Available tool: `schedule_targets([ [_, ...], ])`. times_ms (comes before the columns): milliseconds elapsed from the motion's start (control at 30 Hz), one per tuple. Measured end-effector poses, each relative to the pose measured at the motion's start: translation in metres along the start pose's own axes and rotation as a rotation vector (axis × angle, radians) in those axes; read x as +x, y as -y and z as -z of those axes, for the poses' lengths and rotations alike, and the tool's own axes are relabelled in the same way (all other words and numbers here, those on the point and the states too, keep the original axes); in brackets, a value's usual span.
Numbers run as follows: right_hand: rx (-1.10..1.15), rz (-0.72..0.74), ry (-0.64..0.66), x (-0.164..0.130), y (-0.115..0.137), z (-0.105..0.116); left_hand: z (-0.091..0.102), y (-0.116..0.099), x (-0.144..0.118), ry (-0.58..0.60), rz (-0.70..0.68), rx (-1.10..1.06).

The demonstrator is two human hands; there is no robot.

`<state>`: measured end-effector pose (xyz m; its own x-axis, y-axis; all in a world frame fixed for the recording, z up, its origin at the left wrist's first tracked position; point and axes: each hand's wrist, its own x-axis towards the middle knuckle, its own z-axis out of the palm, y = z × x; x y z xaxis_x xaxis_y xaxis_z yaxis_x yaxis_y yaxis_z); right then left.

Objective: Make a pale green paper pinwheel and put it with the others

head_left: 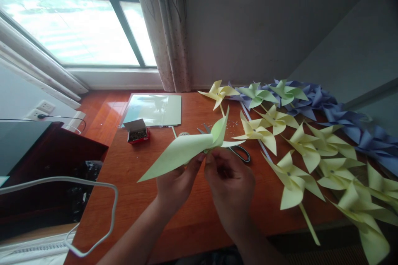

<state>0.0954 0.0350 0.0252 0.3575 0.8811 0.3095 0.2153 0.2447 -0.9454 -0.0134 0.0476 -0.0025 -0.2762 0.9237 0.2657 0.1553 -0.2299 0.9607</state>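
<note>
A pale green paper pinwheel [182,151] is held up above the wooden table, its blades spread to the left, up and right. My left hand [178,182] is closed on it from below, mostly behind a large blade. At the pinwheel's centre, the fingers of my right hand [230,184] are pinched together; any small part between the fingertips is hidden. Behind the right blade lie dark-handled scissors [244,154], partly covered. A roll of tape [184,133] shows a little over the left blade's upper edge.
Finished yellow pinwheels [289,174], green ones [256,94] and purple ones [338,116] cover the table's right side. A small red box [137,131] of dark bits stands at left, before paper sheets in clear film [155,109]. A white cable [115,203] loops by the left edge.
</note>
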Motion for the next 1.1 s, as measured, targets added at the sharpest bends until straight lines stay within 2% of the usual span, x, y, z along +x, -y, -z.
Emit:
schedule_targets([
  [200, -0.231, 0.302, -0.033, 0.004, -0.003, -0.002, -0.005, -0.007, 0.004, -0.015, 0.073, -0.140],
  [267, -0.252, 0.349, -0.038, 0.004, -0.004, -0.001, -0.006, -0.007, 0.004, -0.020, 0.093, -0.159],
  [433, -0.183, 0.280, 0.014, 0.002, -0.008, 0.001, -0.007, -0.013, 0.006, -0.026, 0.124, -0.192],
  [633, -0.186, 0.271, 0.043, 0.005, -0.010, 0.005, -0.008, -0.017, 0.006, -0.025, 0.118, -0.168],
  [933, -0.266, 0.366, 0.090, 0.002, -0.005, 0.004, -0.005, -0.012, 0.012, -0.033, 0.153, -0.074],
  [1100, -0.120, 0.224, 0.167, -0.002, -0.009, 0.008, -0.001, -0.006, 0.014, -0.010, 0.191, -0.113],
])
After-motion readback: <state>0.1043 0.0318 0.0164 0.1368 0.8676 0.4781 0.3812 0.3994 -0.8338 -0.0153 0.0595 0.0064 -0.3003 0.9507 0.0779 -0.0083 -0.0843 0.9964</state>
